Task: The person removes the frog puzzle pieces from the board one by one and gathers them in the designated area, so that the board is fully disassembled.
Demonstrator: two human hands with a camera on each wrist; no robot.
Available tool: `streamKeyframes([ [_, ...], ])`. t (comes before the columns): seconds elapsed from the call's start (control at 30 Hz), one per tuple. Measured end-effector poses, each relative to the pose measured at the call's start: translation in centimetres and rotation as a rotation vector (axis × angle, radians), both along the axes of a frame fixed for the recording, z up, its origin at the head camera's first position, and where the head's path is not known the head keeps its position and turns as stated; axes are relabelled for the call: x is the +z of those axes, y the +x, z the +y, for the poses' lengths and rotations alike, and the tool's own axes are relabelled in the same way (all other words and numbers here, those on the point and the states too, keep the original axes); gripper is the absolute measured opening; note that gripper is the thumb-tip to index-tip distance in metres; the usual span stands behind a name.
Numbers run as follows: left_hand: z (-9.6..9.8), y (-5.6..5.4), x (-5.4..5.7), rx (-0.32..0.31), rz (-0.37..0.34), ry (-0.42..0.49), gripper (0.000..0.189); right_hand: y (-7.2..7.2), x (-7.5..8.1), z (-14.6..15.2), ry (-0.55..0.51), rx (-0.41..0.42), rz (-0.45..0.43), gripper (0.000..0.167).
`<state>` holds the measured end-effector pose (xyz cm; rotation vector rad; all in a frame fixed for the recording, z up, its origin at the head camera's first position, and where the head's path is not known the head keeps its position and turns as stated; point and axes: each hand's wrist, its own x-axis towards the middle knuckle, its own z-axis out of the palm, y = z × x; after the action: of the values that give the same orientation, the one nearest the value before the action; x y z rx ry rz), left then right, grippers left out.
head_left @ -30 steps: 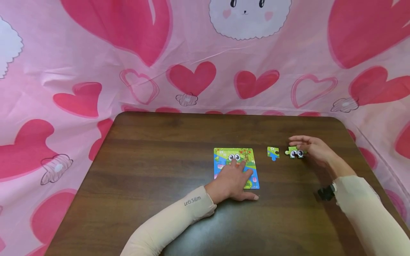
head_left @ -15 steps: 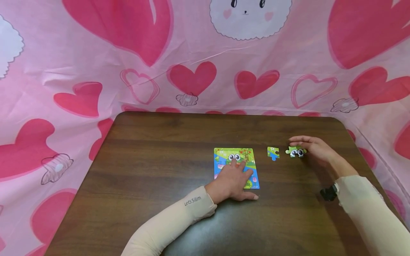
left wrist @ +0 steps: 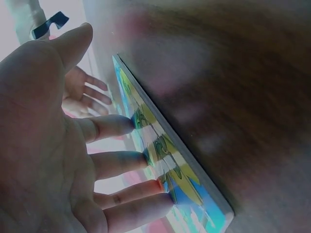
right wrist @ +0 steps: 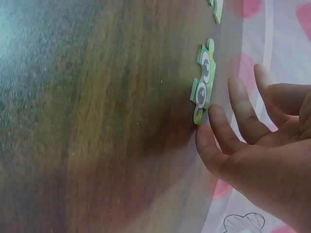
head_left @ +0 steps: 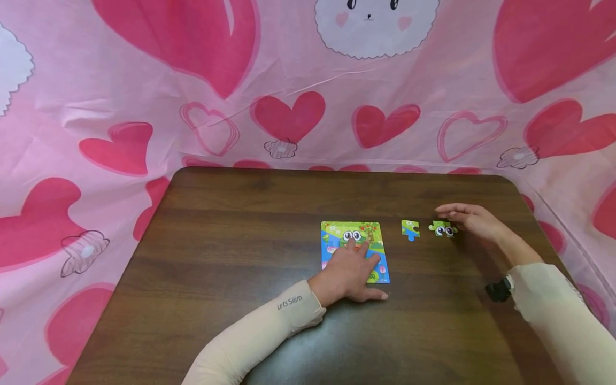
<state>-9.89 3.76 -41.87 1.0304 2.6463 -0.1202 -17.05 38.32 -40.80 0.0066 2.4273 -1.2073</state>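
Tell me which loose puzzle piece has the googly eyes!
The green piece farther from the frog puzzle has two big eyes; the blue-and-green piece between them shows none.

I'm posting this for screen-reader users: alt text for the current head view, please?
A person's left hand rests on a colourful puzzle on a brown table, while the right hand is close to a loose piece with cartoon eyes. A second piece lies between that one and the puzzle; pink cloth with hearts hangs behind.
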Motion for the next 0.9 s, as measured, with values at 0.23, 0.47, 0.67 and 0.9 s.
streamKeyframes([
  [0.23,0.0,0.0,0.0,0.004,-0.002,0.006,0.084,0.0,0.3,0.2,-0.053,-0.021,-0.010,0.046],
  [0.47,-0.1,0.1,0.2,0.008,-0.028,0.028,0.083,-0.2,0.4,-0.1,-0.176,-0.066,-0.006,0.040],
  [0.67,-0.2,0.2,0.3,0.001,-0.052,0.045,0.083,-0.4,0.6,-1.4,-0.288,-0.077,0.022,0.030],
  [0.9,0.0,0.2,0.3,0.009,-0.041,0.057,0.079,-0.8,0.9,-4.1,-0.262,-0.051,0.011,0.044],
])
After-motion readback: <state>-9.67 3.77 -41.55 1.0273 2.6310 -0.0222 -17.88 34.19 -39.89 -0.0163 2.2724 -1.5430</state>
